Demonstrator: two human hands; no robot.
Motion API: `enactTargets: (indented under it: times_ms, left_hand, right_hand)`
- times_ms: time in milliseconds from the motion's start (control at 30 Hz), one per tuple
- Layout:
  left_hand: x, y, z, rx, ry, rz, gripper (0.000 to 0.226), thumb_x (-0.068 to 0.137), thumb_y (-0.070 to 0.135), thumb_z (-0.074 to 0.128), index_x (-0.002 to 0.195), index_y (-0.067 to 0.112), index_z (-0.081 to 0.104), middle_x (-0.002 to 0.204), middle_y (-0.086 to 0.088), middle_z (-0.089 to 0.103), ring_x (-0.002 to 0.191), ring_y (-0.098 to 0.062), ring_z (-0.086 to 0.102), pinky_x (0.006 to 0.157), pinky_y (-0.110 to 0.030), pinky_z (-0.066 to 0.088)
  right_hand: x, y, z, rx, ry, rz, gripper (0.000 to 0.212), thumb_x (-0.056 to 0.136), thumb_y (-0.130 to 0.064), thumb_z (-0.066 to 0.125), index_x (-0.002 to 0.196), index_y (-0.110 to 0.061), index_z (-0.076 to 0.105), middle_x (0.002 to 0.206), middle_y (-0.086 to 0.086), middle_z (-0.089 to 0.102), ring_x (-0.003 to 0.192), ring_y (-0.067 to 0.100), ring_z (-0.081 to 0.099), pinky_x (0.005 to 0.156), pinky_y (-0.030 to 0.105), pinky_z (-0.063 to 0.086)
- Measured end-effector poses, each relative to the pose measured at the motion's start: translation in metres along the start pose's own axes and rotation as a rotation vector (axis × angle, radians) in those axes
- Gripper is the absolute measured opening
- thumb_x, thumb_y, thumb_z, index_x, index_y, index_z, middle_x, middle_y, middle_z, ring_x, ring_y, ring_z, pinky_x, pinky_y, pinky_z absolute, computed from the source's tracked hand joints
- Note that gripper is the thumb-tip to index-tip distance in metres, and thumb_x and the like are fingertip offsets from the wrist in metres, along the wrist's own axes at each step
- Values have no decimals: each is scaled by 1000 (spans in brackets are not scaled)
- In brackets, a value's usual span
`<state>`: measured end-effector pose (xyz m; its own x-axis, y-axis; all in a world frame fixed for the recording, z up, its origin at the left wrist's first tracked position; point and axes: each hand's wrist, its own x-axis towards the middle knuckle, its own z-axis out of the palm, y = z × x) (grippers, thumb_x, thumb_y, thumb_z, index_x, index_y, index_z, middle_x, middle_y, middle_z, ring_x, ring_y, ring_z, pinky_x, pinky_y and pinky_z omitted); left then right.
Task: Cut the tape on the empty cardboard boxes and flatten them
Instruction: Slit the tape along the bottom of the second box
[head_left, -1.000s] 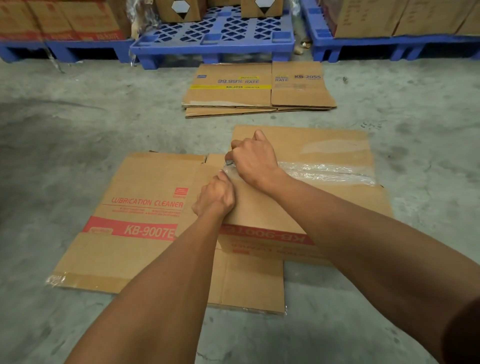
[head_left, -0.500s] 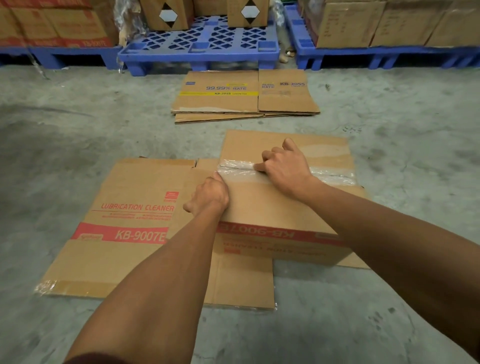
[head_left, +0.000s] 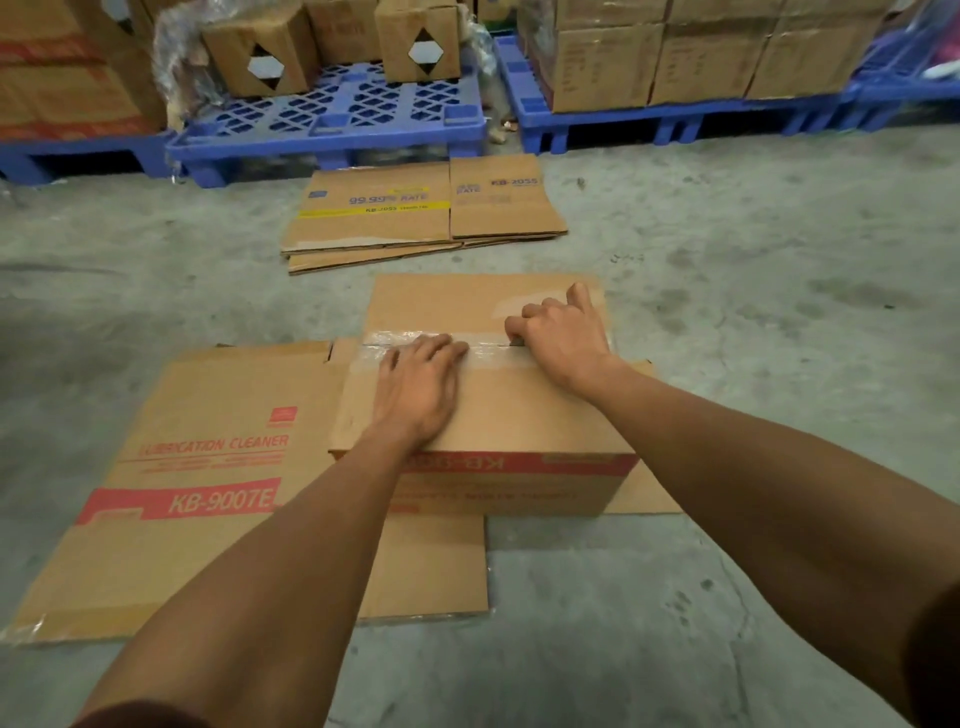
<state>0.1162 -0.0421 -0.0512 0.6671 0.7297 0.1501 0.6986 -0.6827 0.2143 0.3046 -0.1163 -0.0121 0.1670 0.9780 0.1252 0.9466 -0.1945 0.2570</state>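
Note:
A closed cardboard box (head_left: 519, 415) with red print stands on the floor in front of me, clear tape (head_left: 488, 349) running along its top seam. My left hand (head_left: 418, 387) lies flat on the box top, fingers straight, fingertips on the tape's left part. My right hand (head_left: 558, 335) is curled on a small dark cutter whose tip (head_left: 517, 341) sits in the seam near the right end of the tape. Most of the cutter is hidden inside the fist.
A flattened "KB-9007E" box (head_left: 182, 483) lies under and left of the standing box. More flattened boxes (head_left: 415, 213) lie farther back. Blue pallets (head_left: 332, 119) stacked with cartons (head_left: 675, 57) line the far side. Concrete floor (head_left: 779, 312) surrounds the boxes.
My right hand has drawn along the taped seam from its left end to near its right end. My left hand went from a curled fist at the box's left corner to lying flat on top.

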Motion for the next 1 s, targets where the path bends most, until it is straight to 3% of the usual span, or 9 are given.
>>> enactTargets:
  times_ms: [100,267,367,500,600,700,833,933,1000]
  left_hand:
    - [0,15,7,31,-34,-66,46,102,44,26,146,38,36,157,6,32,147,-20,19,120,-50,7]
    - [-2,10,6,7,-66,-73,48,102,51,24,148,41,33,159,9,27,148,-17,16,121,-48,6]
    - [1,10,7,6,-54,-68,48,102,51,24,148,40,34,158,9,28,148,-17,17,121,-47,7]
    - [4,14,11,25,-25,-79,45,102,46,27,144,38,40,155,8,33,145,-18,24,120,-49,11]
    - [12,35,10,69,-8,-132,39,99,28,33,136,28,46,148,1,40,139,-24,30,116,-53,17]
    - [21,71,14,70,-18,24,46,89,5,42,132,19,49,144,-3,46,132,-25,39,112,-44,26]
    - [18,118,34,50,-6,310,45,97,23,44,141,20,49,145,0,49,133,-21,42,111,-39,27]
    - [19,118,38,43,-15,333,46,100,31,37,145,22,46,147,2,47,134,-19,41,112,-37,27]
    - [23,113,38,-1,-3,324,44,99,29,40,142,24,50,145,3,49,133,-17,42,112,-36,27]
  right_hand:
    - [-3,0,3,48,8,18,25,101,-17,40,107,-32,59,106,-2,65,103,24,57,89,42,16]
    - [-21,26,10,19,24,2,29,99,-11,41,108,-32,59,103,-4,62,104,23,56,99,46,20]
    - [-42,67,21,8,32,58,26,98,-12,43,105,-33,57,101,-5,61,102,22,55,90,42,16]
    - [-64,93,30,51,56,150,33,94,-6,42,108,-32,55,102,-5,62,99,22,54,90,43,20]
    - [-68,90,31,95,67,204,29,94,-7,45,108,-31,56,104,-3,63,98,24,55,88,43,21]
    - [-72,86,39,211,88,310,28,94,-8,45,104,-31,57,104,-4,63,94,22,53,80,39,16]
    - [-76,88,41,248,115,315,33,93,-5,45,103,-34,56,104,-6,62,91,21,51,74,37,12]
    - [-78,96,36,123,98,213,40,88,0,46,108,-34,55,104,-5,60,97,23,53,82,40,17]
    - [-86,106,44,121,81,288,39,85,0,48,104,-33,56,101,-5,61,96,22,55,82,39,18]
